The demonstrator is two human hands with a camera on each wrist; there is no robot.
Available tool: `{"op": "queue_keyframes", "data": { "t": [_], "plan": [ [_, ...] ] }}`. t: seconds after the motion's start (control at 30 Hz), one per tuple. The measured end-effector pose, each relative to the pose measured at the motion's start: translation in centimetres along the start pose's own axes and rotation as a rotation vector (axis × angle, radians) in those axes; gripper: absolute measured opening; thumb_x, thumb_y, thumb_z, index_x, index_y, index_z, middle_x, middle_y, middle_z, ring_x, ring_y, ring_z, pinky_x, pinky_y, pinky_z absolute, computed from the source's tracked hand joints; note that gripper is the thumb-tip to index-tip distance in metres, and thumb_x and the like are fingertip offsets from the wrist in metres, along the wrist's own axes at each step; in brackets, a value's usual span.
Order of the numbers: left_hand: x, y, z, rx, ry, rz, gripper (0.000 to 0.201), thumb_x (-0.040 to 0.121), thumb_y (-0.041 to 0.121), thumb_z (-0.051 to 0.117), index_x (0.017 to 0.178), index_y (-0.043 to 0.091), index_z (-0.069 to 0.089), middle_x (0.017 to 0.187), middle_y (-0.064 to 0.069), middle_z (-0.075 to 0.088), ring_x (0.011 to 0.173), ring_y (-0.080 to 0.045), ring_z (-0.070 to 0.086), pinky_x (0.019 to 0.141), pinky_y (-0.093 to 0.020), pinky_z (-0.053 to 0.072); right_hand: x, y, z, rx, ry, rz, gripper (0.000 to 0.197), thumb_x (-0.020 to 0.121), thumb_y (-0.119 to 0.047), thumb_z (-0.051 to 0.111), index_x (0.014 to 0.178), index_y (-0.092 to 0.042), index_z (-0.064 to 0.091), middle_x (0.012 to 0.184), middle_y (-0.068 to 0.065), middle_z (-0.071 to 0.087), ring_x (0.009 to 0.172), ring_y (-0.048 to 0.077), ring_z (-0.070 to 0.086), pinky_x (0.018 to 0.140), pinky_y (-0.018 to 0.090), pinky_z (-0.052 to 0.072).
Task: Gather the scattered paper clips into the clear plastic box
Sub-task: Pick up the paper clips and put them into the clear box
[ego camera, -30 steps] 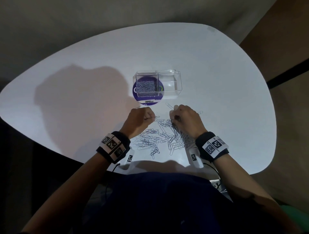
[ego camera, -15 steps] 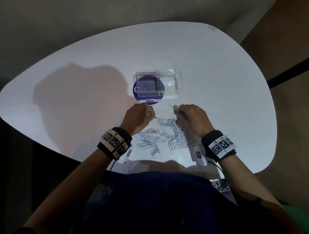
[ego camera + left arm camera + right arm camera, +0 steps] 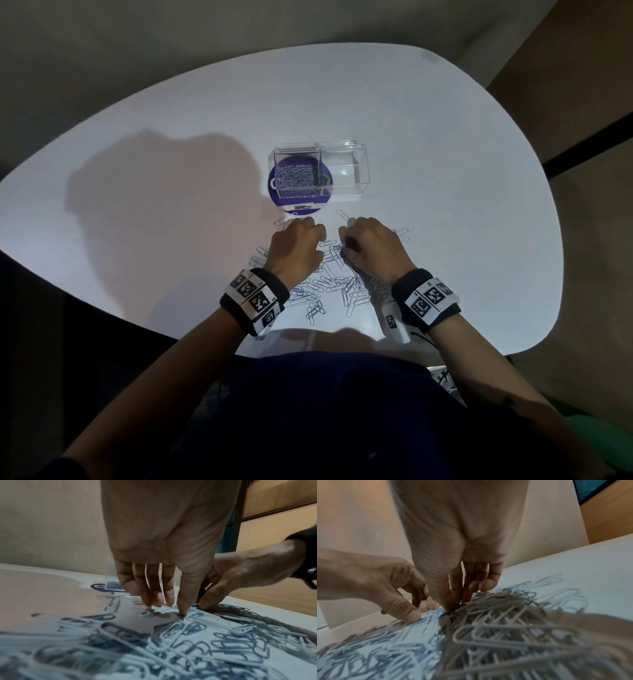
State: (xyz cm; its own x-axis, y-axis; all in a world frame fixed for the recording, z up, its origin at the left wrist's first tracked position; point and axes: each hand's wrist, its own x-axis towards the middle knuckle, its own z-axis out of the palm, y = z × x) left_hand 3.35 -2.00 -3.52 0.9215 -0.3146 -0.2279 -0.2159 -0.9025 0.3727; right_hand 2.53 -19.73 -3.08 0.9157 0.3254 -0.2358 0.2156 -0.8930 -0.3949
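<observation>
Head view shows left hand [image 3: 297,247] now lowered, fingers loose on the counter [image 3: 445,164], right hand [image 3: 371,248] pinching paper clips [image 3: 329,284] just before the part-filled clear plastic box [image 3: 346,171].

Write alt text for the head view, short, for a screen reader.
Seen from above, a person's left hand and right hand work fingers-down in a scatter of paper clips on a white table. Beyond the hands stands a clear plastic box with two compartments: the left one holds clips, the right looks empty. Both wrists wear black bands with printed markers.
</observation>
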Motion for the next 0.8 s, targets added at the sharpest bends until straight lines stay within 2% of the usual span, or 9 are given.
{"op": "queue_keyframes", "data": {
  "t": [0.13, 0.2, 0.3, 0.4, 0.5, 0.53, 0.6, 0.7, 0.8],
  "plan": [
    [0.0, -0.2, 0.0, -0.035, 0.005, -0.005, 0.023, 0.085, 0.018, 0.064, 0.108, 0.019, 0.065, 0.107, 0.000, 0.062, 0.104, -0.023, 0.057, 0.076, -0.038, 0.045, 0.0, 0.2, -0.5, 0.073, 0.025, 0.022, 0.025, 0.085, -0.016, 0.066, 0.074, -0.021, 0.045, 0.078, -0.007, 0.048, 0.079, 0.017, 0.045, 0.062, 0.031, 0.036],
    [0.0, -0.1, 0.1, -0.033, 0.005, 0.006, 0.026, 0.085, 0.023, 0.065, 0.111, 0.019, 0.065, 0.110, 0.001, 0.061, 0.106, -0.022, 0.055, 0.076, -0.037, 0.045, -0.1, 0.6, -0.8, 0.147, 0.044, 0.055, 0.021, 0.085, -0.016, 0.068, 0.074, -0.019, 0.050, 0.076, -0.009, 0.051, 0.076, 0.016, 0.047, 0.064, 0.030, 0.034],
    [0.1, 0.0, 0.2, -0.004, 0.013, 0.061, 0.030, 0.083, 0.024, 0.068, 0.112, 0.019, 0.065, 0.111, 0.001, 0.060, 0.107, -0.022, 0.054, 0.072, -0.036, 0.045, 0.0, 1.5, -1.0, 0.293, 0.087, 0.109, 0.006, 0.083, -0.018, 0.069, 0.080, -0.016, 0.065, 0.079, -0.006, 0.065, 0.075, 0.017, 0.057, 0.067, 0.031, 0.044],
    [0.2, -0.1, 0.2, 0.008, 0.013, 0.141, 0.021, 0.084, 0.020, 0.067, 0.103, 0.012, 0.070, 0.101, -0.005, 0.064, 0.098, -0.027, 0.058, 0.069, -0.038, 0.050, 0.1, 2.2, -1.4, 0.346, 0.139, 0.127, 0.005, 0.083, -0.019, 0.068, 0.081, -0.015, 0.066, 0.079, -0.001, 0.069, 0.073, 0.019, 0.062, 0.071, 0.039, 0.053],
    [0.3, 0.0, 0.3, 0.041, 0.012, 0.186, 0.008, 0.086, 0.011, 0.064, 0.086, 0.007, 0.070, 0.084, -0.008, 0.065, 0.084, -0.029, 0.060, 0.063, -0.038, 0.048, 0.5, 2.3, -2.4, 0.458, 0.212, 0.150, 0.004, 0.081, -0.013, 0.071, 0.079, -0.012, 0.068, 0.076, 0.003, 0.070, 0.071, 0.021, 0.063, 0.072, 0.039, 0.054],
    [0.3, 0.2, 0.4, 0.059, 0.016, 0.188, 0.007, 0.084, 0.006, 0.062, 0.080, 0.005, 0.068, 0.079, -0.009, 0.064, 0.078, -0.030, 0.060, 0.060, -0.037, 0.047, 0.6, 2.1, -2.9, 0.484, 0.234, 0.154, 0.004, 0.080, -0.011, 0.072, 0.079, -0.010, 0.069, 0.076, 0.005, 0.070, 0.070, 0.020, 0.063, 0.071, 0.037, 0.054],
    [0.3, 0.7, 0.5, 0.110, 0.009, 0.192, 0.009, 0.080, -0.002, 0.059, 0.075, 0.004, 0.063, 0.073, -0.012, 0.061, 0.072, -0.031, 0.057, 0.055, -0.037, 0.043, 1.0, 1.6, -3.8, 0.572, 0.258, 0.152, 0.003, 0.079, -0.009, 0.075, 0.080, -0.009, 0.071, 0.072, 0.001, 0.067, 0.064, 0.011, 0.060, 0.067, 0.029, 0.052],
    [0.2, 1.2, 0.4, 0.132, -0.008, 0.180, 0.008, 0.078, -0.003, 0.057, 0.076, 0.005, 0.058, 0.074, -0.013, 0.060, 0.071, -0.030, 0.056, 0.056, -0.036, 0.038, 2.0, 0.7, -4.9, 0.732, 0.262, 0.142, 0.006, 0.079, -0.006, 0.077, 0.082, -0.010, 0.074, 0.069, -0.005, 0.063, 0.062, 0.005, 0.055, 0.064, 0.021, 0.050],
    [0.2, 0.8, 0.4, -0.004, 0.012, 0.119, 0.009, 0.079, -0.001, 0.055, 0.074, 0.005, 0.058, 0.072, -0.012, 0.063, 0.069, -0.030, 0.057, 0.060, -0.039, 0.047, 3.6, -0.4, -5.9, 0.775, 0.276, 0.112, 0.006, 0.079, -0.006, 0.078, 0.083, -0.010, 0.075, 0.065, -0.009, 0.061, 0.061, 0.005, 0.054, 0.064, 0.019, 0.050]
  ]
}}
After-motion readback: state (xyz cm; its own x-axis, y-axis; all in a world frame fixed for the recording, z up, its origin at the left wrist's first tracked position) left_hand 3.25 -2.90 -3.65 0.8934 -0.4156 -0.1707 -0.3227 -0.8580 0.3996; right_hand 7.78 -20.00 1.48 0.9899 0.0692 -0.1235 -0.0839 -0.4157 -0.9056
